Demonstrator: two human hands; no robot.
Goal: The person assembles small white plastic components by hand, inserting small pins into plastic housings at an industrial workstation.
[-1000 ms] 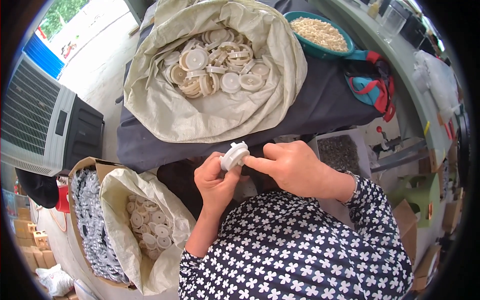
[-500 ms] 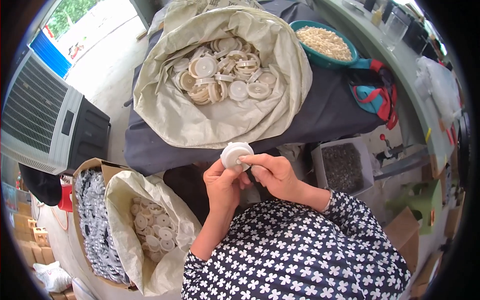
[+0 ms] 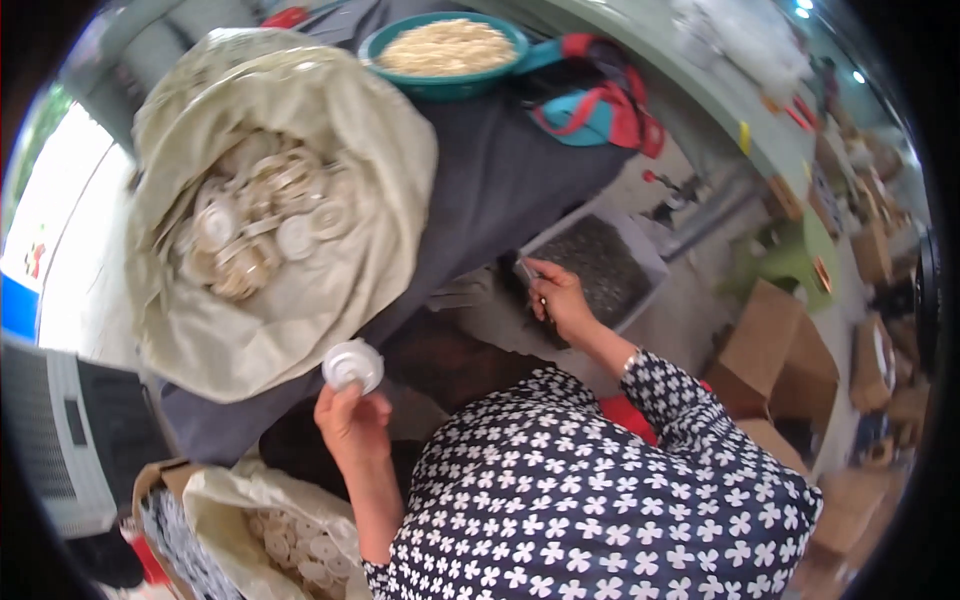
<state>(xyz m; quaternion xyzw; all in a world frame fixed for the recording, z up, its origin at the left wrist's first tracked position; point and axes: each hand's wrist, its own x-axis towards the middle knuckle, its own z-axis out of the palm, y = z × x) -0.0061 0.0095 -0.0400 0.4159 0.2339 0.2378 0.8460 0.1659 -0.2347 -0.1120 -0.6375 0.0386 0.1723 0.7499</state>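
- Lower sack point(image 3: 250, 500): an open sack in a carton by the person's left side, holding stacked white discs; it lies just below the left hand.
- Left hand point(image 3: 352, 425): raised in front of the body, fingertips closed on one white disc point(image 3: 352, 365), held face-up and clear of the table edge. For a sound step the disc should be kept level and steady, its centre turned toward the other hand, so that a small part can be seated without fumbling.
- Right hand point(image 3: 560, 300): stretched out to the grey tray point(image 3: 600, 265) of small dark pieces, fingers pinched narrow at its near rim; whether a piece is already between them cannot be told. One piece at a time is judged best, taken by its end.
- Table point(image 3: 500, 170): dark cloth, beyond both hands.
- Upper sack point(image 3: 270, 220): open on the table, full of loose discs and rings.
- Basin point(image 3: 445, 50): teal, filled with pale bits, at the far edge.
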